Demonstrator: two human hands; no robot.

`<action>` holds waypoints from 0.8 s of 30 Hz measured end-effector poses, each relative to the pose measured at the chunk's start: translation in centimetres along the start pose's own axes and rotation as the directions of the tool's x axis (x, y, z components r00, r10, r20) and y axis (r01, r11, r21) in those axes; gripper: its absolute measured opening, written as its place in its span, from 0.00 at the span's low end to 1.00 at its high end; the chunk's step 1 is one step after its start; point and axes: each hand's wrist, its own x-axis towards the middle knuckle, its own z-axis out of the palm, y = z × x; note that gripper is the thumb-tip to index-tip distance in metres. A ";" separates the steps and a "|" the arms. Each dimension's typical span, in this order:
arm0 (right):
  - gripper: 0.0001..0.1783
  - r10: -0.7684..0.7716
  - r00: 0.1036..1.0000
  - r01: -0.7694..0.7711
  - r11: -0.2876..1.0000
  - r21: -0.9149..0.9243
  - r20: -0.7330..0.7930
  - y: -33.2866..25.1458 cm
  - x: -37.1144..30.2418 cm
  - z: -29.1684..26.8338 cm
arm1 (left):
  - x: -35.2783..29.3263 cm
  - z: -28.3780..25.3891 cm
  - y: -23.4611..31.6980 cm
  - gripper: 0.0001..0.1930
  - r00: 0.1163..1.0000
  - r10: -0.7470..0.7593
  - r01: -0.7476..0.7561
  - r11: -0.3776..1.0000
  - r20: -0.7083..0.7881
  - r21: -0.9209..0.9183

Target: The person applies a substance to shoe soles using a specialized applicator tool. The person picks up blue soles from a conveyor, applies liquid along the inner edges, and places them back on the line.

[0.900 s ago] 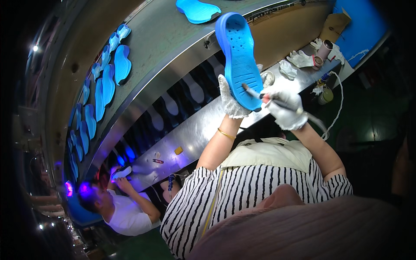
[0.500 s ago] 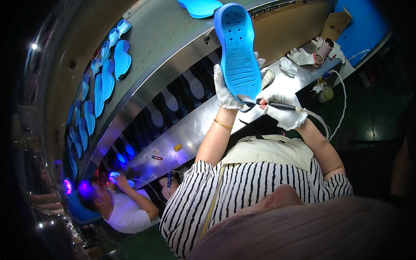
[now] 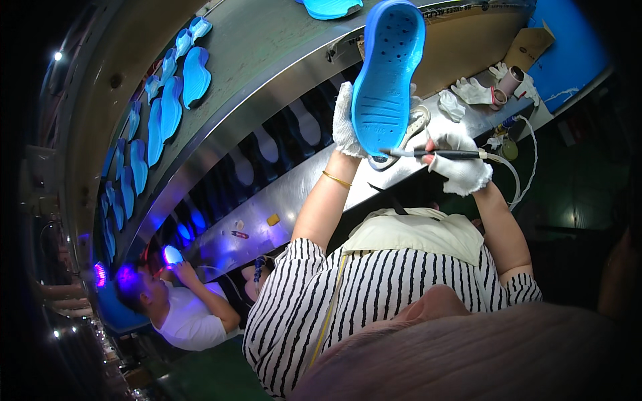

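A bright blue shoe sole (image 3: 382, 90), with small holes at its far end and grooves toward the near end, stands tilted up in my left hand (image 3: 344, 123). That hand wears a white knit glove and is closed on the sole's left edge; some of its fingers are hidden behind the sole. My right hand (image 3: 463, 170), also gloved with bare fingertips showing, grips a black-handled brush (image 3: 453, 154) that has a clear hose at its back end. The brush tip is at the sole's near end. Partly behind the sole, a pale shoe-shaped piece (image 3: 419, 120) lies on the metal ledge.
Several blue soles (image 3: 196, 77) lie on the dark conveyor belt (image 3: 251, 57). Grey soles (image 3: 264, 142) sit beneath it. White gloves (image 3: 472, 91), a spool (image 3: 512, 79) and a cardboard box (image 3: 475, 37) are at the right. A co-worker (image 3: 190, 314) sits at left, holding a lit piece.
Both hands, the sole and the brush appear farther right in the picture, and the sole slightly higher. The view has turned a little. The co-worker's piece is raised.
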 end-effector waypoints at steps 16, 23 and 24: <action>0.05 0.092 0.954 -0.058 0.990 -0.127 0.284 -1.7 3.8 -1.2 | 1.0 0.6 1.0 0.23 0.843 -0.239 0.421 0.851 -0.482 0.315; 0.09 0.170 0.943 0.010 0.845 -0.535 0.287 -1.4 3.7 -2.7 | 1.2 1.0 1.5 0.27 0.798 -0.243 0.539 0.698 -0.552 0.472; 0.09 0.137 0.948 0.006 0.895 -0.446 0.289 -1.4 3.6 -3.0 | 1.1 1.0 1.4 0.28 0.803 -0.233 0.530 0.700 -0.549 0.478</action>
